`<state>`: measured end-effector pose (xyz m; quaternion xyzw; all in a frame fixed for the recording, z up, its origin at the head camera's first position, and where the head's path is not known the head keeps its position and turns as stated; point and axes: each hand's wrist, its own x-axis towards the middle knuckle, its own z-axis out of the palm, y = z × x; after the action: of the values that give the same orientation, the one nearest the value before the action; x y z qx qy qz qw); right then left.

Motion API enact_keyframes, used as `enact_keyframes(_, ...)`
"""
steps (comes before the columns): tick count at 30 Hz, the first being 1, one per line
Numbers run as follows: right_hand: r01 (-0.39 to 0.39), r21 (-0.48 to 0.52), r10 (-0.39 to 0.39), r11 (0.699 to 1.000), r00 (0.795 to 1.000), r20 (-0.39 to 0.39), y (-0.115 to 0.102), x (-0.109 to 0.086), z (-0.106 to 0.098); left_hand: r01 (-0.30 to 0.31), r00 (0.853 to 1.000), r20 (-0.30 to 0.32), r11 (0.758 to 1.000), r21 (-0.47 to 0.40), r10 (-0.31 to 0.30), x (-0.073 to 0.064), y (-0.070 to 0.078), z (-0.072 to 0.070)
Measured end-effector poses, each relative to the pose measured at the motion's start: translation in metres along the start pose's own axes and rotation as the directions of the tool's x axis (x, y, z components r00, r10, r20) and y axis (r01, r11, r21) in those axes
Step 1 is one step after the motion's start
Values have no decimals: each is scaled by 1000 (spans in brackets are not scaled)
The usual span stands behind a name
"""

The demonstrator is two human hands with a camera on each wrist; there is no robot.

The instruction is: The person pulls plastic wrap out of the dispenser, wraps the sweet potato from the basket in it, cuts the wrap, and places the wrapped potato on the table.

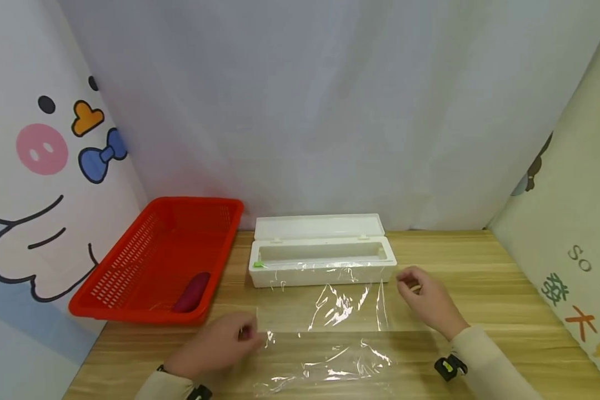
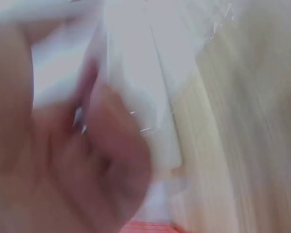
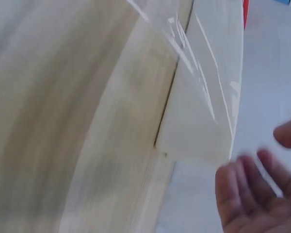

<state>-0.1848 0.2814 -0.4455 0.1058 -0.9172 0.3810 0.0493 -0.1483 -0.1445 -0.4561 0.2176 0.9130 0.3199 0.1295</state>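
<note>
A sheet of clear plastic film (image 1: 340,311) runs from the front of an open white film-cutter box (image 1: 325,276) toward me over the wooden table. It is creased and shiny. At its left edge is my left hand (image 1: 220,344), blurred, with curled fingers close to the film; I cannot tell whether they pinch it. The left wrist view shows these curled fingers (image 2: 119,136) in front of the box. My right hand (image 1: 427,300) hovers right of the film, near the box's right end. Its thumb stands apart from its loosely bent fingers (image 3: 247,184), with nothing between them.
A red plastic basket (image 1: 165,319) stands left of the box, with a purple, sweet-potato-like item (image 1: 192,291) inside. The box lid (image 1: 320,226) is raised at the back, and a small green slider (image 1: 258,264) sits on its left front. A pale curtain (image 1: 320,111) hangs behind.
</note>
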Motion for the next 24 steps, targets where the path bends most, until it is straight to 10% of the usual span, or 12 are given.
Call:
enact_keyframes(3, -48, 23, 49, 999, 996, -71, 9, 11, -2, 142, 948, -289, 990, 4, -135, 16, -5, 0)
enact_keyframes(6, -66, 25, 67, 997, 997, -41, 15, 19, 0, 174, 904, -393, 985, -18, -167, 32, -14, 3)
enact_keyframes(24, -93, 6, 93, 996, 995, -24, 11, 22, 14, 101, 913, -385, 988, -113, -138, 76, -37, -3)
